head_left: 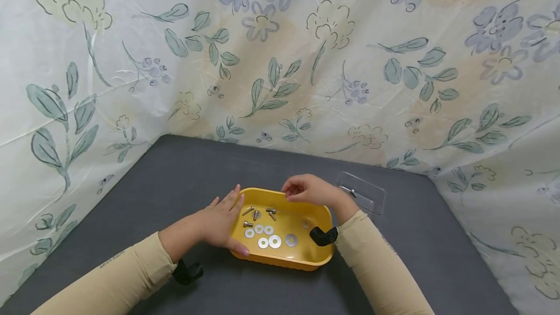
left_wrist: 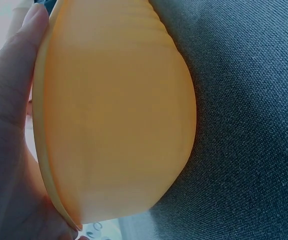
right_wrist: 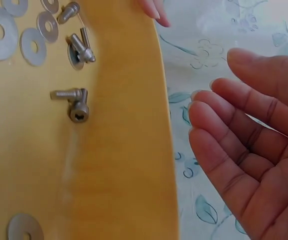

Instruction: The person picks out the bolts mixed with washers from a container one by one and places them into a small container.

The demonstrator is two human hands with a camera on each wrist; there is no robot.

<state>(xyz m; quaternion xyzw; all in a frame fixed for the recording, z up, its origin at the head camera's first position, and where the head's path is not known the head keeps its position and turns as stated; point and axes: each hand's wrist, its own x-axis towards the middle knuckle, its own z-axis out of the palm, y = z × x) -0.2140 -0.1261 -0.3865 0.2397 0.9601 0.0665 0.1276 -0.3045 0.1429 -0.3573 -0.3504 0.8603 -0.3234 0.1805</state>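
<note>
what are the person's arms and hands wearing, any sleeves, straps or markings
Both arms are in snug beige long sleeves that end at the wrists. The left sleeve has a small line of dark lettering near the cuff, too small to read; the right sleeve shows a similar faint mark. A black mount sits at each wrist, left and right. The left hand and right hand are bare: no gloves, no rings seen.

The left hand [head_left: 220,222] is laid flat at 7 o'clock, fingers straight and pointed toward 1 o'clock. The right hand [head_left: 308,190] is held at 1 o'clock, fingers loosely bent, nothing gripped. Both forearms are sleeved.
</note>
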